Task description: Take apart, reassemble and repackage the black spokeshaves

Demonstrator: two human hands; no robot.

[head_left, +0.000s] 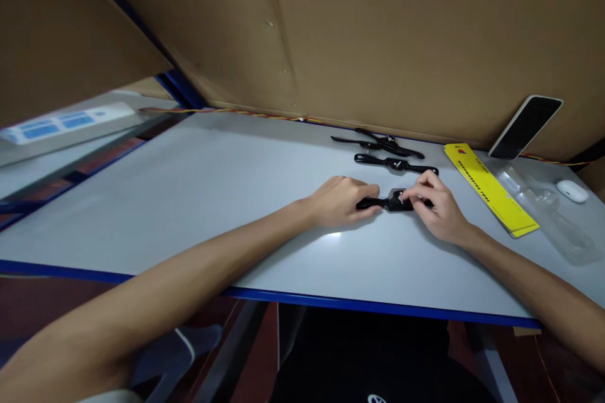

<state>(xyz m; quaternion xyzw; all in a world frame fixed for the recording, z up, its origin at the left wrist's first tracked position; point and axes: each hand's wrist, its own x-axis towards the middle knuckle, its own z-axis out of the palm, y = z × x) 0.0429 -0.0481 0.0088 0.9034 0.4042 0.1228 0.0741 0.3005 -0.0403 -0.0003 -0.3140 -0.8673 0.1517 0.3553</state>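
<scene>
1. Nearest our head camera, below the grip, black clothing (359, 359) bore a cropped white emblem (377, 398).
2. Our left hand (341, 200) clasped the black tool (393, 203) between our hands, seemingly to steady it; our right hand (439, 208) pinched its middle.
3. Right of the grip, a yellow card (490, 190) read "WOODWORKING TOOL".

L hand (347, 201) gripping blk tool (394, 205), R hand (435, 206) @ ctr

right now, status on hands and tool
Left hand holds black tool by one end. Right hand at its middle. Other black tools beyond, likely not in the way.
</scene>
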